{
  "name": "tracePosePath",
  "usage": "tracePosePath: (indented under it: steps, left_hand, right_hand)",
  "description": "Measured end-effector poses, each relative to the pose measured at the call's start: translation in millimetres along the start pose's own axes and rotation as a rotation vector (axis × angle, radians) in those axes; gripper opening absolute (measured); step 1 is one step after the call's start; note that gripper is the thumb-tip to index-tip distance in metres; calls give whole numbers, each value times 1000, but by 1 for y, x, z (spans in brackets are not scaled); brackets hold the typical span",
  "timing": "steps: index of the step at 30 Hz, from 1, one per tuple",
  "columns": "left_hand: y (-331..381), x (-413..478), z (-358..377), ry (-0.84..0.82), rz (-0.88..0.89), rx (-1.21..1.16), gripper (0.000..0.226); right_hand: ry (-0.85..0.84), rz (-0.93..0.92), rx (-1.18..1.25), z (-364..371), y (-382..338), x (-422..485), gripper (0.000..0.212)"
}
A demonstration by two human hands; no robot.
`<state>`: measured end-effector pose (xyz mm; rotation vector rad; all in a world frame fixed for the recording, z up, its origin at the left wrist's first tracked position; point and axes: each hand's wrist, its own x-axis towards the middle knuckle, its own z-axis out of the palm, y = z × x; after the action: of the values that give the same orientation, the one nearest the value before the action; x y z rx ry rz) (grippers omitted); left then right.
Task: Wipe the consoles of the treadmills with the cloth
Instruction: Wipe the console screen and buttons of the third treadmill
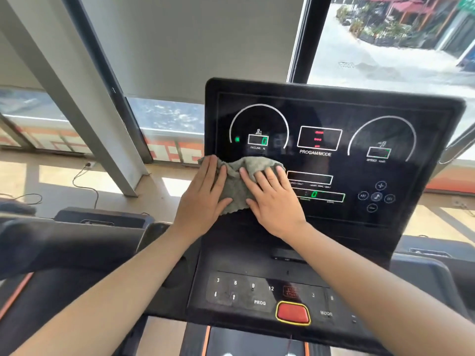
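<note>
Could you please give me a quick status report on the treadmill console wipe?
Left hand and right hand flat, pressing crumpled grey-green cloth. Cloth on black treadmill console screen, lower left area. Nothing in the way.

The cloth (237, 181) is a dull grey-green with a fine waffle weave. The console (334, 109) is glossy black, drawn with white arcs and white box outlines. Its digits glow green, and the middle box shows red marks. The keypad (244, 291) bears white numerals on black. The button (293, 312) is red, ringed in yellow. An orange stripe (18, 294) edges the black rail (64, 242). The pillar (115, 155) is grey.
</note>
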<state>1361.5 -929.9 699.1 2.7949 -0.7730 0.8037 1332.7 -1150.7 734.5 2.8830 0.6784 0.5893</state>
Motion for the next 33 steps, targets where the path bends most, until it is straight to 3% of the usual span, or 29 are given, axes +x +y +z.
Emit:
tracePosePath:
  steps: [7,12,16,24,33]
  left_hand:
    - [31,-61,29,27,-1,-89,61]
    - [46,-75,30,58,-77,-217,52]
    - [55,-73,32,19,-133,-382,33]
    - [100,-33,36,75,67,-331,13]
    - [191,10,49,40,145,-442,15]
  right_hand:
    - [-60,31,61,30,-35,-51,70]
    - [92,41,141,46,-50,-70,42]
    - [151,105,190,53,-33,-90,34]
    - [172,270,267,45,14,-125,20]
    - [147,539,281,32,73,-184,20]
